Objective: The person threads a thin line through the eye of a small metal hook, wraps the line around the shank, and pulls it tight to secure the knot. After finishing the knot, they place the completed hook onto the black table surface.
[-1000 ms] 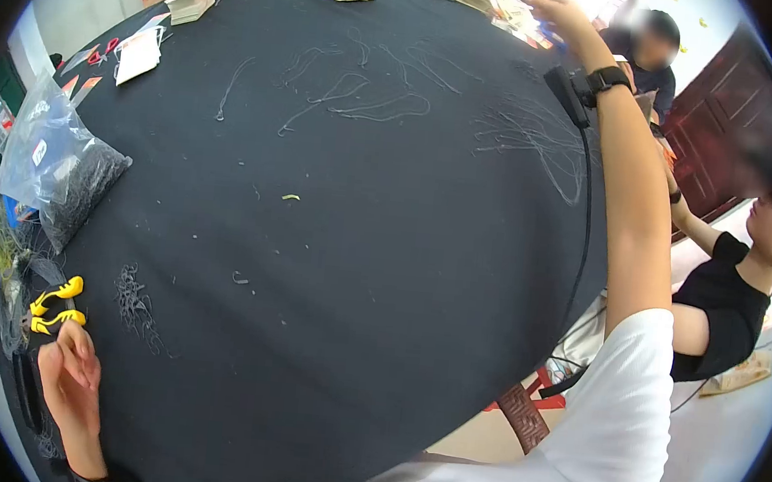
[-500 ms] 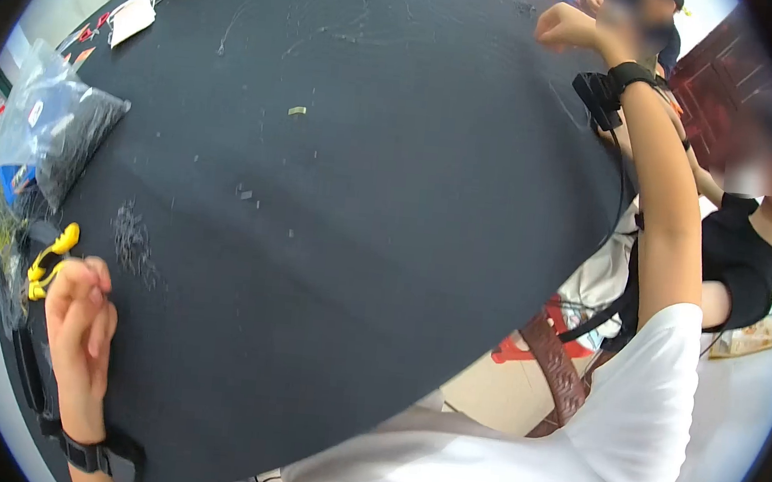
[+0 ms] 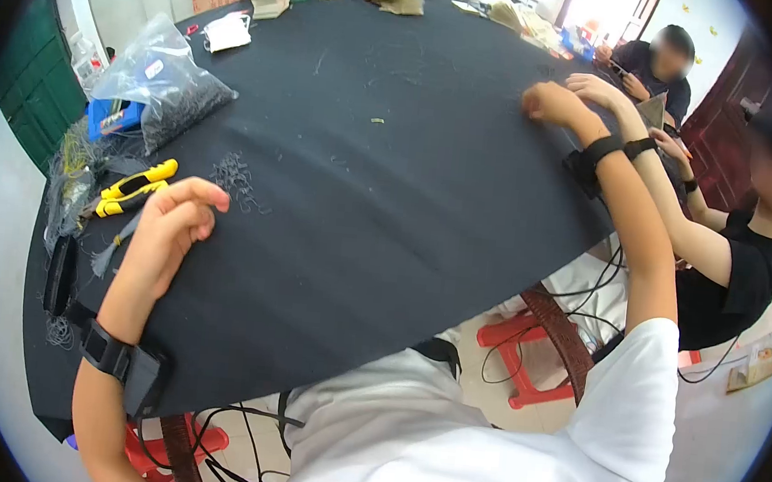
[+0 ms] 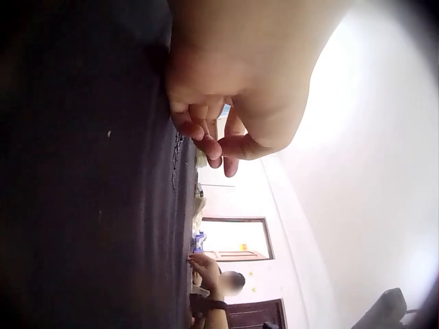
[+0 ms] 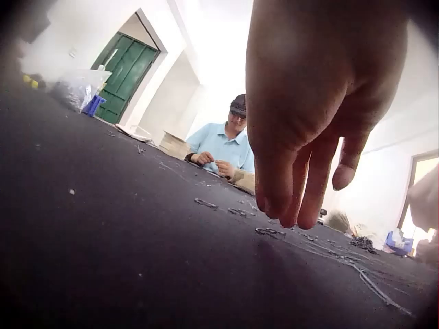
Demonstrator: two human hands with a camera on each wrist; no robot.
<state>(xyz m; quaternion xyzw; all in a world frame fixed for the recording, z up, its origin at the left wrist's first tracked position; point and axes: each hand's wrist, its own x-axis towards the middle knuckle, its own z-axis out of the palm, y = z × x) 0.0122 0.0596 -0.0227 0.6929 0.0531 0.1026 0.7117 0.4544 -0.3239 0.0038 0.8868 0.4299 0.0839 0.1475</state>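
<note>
My left hand [image 3: 170,233] is near the left edge of the black-covered table [image 3: 387,232], its fingers loosely bent and nothing between them. Right beside its fingertips lie yellow-handled pliers [image 3: 138,187] and a small heap of dark string scraps [image 3: 240,182]. In the left wrist view the thumb and fingers [image 4: 206,140] hang over the table side. My right hand [image 3: 558,106] reaches out over the far right of the table, next to another person's hand [image 3: 601,90]. In the right wrist view its fingers [image 5: 312,181] point down above thin grey strings [image 5: 374,284], holding nothing visible.
A clear plastic bag [image 3: 166,84] of dark material stands at the left, beside a blue packet [image 3: 112,118]. Stacks of paper pieces [image 3: 396,1] line the far edge. Several people sit around the table. Cables [image 3: 230,448] and red stools [image 3: 527,359] are below.
The head view has swung and tilted. My right hand has come back from the paper stacks at the far edge toward the strings. The left hand's index finger now extends further out.
</note>
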